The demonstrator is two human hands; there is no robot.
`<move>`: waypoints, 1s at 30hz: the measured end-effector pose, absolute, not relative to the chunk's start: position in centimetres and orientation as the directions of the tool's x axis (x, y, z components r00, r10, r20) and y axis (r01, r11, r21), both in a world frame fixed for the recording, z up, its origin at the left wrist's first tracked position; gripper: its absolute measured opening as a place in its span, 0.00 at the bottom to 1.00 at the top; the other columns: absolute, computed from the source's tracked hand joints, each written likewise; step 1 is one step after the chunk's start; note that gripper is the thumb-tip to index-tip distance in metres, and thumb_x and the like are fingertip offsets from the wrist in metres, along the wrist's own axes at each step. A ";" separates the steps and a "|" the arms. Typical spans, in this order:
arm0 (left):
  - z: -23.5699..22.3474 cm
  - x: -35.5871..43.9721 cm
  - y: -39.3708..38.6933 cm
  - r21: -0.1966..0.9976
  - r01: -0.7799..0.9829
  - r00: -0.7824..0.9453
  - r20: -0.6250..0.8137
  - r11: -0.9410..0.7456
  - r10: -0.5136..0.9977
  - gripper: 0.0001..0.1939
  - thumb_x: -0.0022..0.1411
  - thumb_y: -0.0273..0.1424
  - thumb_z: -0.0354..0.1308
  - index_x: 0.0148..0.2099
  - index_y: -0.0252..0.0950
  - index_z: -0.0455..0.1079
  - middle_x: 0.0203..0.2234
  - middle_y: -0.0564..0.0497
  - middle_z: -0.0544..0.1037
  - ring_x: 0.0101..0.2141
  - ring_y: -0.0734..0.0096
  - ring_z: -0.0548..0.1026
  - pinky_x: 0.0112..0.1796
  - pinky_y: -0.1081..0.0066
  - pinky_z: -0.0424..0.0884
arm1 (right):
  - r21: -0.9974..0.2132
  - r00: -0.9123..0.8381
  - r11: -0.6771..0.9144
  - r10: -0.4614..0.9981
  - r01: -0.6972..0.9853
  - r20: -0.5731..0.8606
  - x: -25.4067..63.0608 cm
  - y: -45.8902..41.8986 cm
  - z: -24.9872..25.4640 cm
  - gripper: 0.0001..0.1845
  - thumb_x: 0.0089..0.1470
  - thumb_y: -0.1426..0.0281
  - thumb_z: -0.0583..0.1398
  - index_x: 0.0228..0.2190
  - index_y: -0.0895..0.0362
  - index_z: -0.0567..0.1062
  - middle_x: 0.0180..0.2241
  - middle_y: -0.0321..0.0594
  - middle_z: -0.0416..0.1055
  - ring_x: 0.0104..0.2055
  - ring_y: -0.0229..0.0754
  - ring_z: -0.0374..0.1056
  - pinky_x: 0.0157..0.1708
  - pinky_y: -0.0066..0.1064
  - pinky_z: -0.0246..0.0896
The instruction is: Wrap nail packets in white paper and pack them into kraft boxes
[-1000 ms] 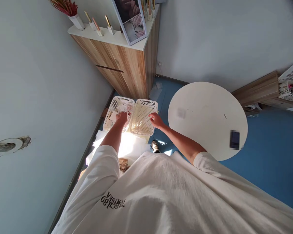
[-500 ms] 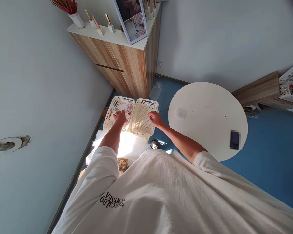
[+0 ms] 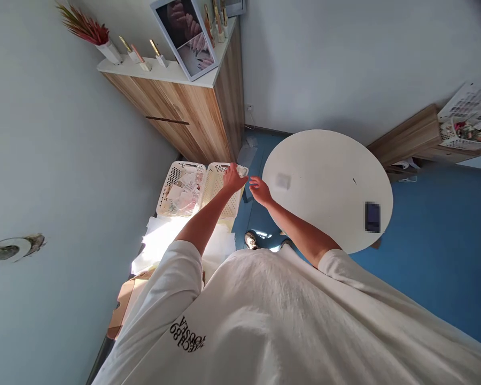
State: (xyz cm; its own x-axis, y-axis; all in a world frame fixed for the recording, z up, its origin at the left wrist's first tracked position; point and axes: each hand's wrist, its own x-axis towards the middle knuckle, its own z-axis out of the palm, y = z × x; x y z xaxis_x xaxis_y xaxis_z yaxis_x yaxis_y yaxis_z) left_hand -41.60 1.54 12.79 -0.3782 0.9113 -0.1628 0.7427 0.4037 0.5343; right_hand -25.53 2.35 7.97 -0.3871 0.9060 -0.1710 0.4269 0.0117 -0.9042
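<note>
My left hand (image 3: 233,181) is over the right-hand cream plastic basket (image 3: 219,184), its fingers closed near the far right corner. A pale patterned patch (image 3: 242,171) shows beside those fingers; I cannot tell whether it is a small packet or part of the basket rim. My right hand (image 3: 260,190) is just right of that basket, close to the left fingertips, with its fingers slightly apart and nothing visible in them. In the left-hand white plastic basket (image 3: 162,199) lies a jumble of small clear and pinkish packets (image 3: 183,192).
A round white table (image 3: 324,187) stands to the right, with a blurred dark item (image 3: 372,217) on it. A wooden cabinet (image 3: 196,117) holding bottles and a picture frame (image 3: 186,37) rises behind the baskets. White sheets (image 3: 156,235) and a cardboard box (image 3: 124,305) lie at left.
My left hand has moved right, from the packets in the left-hand basket to the far corner of the right-hand one. My right hand is now beside it. The view has shifted slightly right.
</note>
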 end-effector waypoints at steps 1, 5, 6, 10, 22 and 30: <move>12.3 -39.4 1.8 0.564 0.725 -0.360 -0.177 0.394 0.916 0.39 0.62 0.39 0.67 0.69 0.37 0.55 0.63 0.36 0.70 0.64 0.45 0.68 0.63 0.52 0.65 | -0.907 -0.369 0.006 0.915 0.421 -0.166 -23.8 2.5 8.0 0.26 0.61 0.71 0.58 0.60 0.53 0.72 0.55 0.45 0.78 0.51 0.44 0.77 0.56 0.40 0.72; 10.6 -31.1 2.8 0.635 0.672 -0.278 -0.261 0.381 0.924 0.45 0.61 0.42 0.70 0.72 0.37 0.53 0.65 0.34 0.69 0.67 0.45 0.67 0.63 0.54 0.65 | -0.911 -0.281 -0.042 0.945 0.410 -0.170 -16.3 2.4 8.2 0.24 0.60 0.70 0.59 0.58 0.51 0.73 0.55 0.44 0.78 0.53 0.45 0.76 0.55 0.40 0.74; 10.2 -29.2 3.0 0.642 0.661 -0.260 -0.289 0.388 0.921 0.46 0.60 0.42 0.70 0.73 0.37 0.52 0.65 0.34 0.69 0.67 0.45 0.66 0.63 0.55 0.65 | -0.908 -0.254 -0.067 0.949 0.414 -0.186 -14.3 2.2 8.1 0.23 0.61 0.70 0.59 0.57 0.51 0.74 0.54 0.44 0.79 0.53 0.45 0.76 0.54 0.40 0.74; 8.8 -21.9 3.6 0.662 0.620 -0.191 -0.395 0.422 0.899 0.49 0.60 0.43 0.70 0.75 0.36 0.51 0.68 0.32 0.67 0.67 0.44 0.66 0.61 0.55 0.67 | -0.889 -0.159 -0.159 0.956 0.429 -0.247 -6.9 1.7 7.3 0.20 0.62 0.70 0.58 0.55 0.52 0.75 0.54 0.44 0.79 0.50 0.45 0.77 0.52 0.40 0.75; 2.0 -5.6 1.3 0.740 0.380 0.066 -0.620 0.555 0.782 0.44 0.59 0.26 0.59 0.75 0.40 0.53 0.67 0.38 0.70 0.53 0.57 0.78 0.49 0.61 0.76 | -0.674 0.118 -0.416 0.889 0.611 -0.441 10.4 -1.2 2.5 0.13 0.62 0.71 0.56 0.43 0.54 0.79 0.45 0.42 0.80 0.46 0.46 0.75 0.47 0.34 0.70; -0.2 0.7 0.6 0.798 0.265 0.123 -0.585 0.542 0.801 0.33 0.62 0.28 0.59 0.68 0.39 0.64 0.65 0.39 0.72 0.59 0.57 0.75 0.51 0.62 0.74 | -0.674 0.247 -0.473 0.878 0.567 -0.409 15.8 -1.5 0.3 0.13 0.61 0.67 0.59 0.46 0.55 0.78 0.43 0.43 0.80 0.44 0.46 0.75 0.45 0.35 0.70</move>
State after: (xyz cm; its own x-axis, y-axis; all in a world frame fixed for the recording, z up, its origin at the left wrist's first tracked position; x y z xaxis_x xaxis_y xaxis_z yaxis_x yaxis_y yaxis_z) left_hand 0.65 0.61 -0.16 0.1225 0.8015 -0.5853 0.2653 0.5419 0.7975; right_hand 15.80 -1.54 0.31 0.2466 0.8784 -0.4094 0.5673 -0.4733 -0.6739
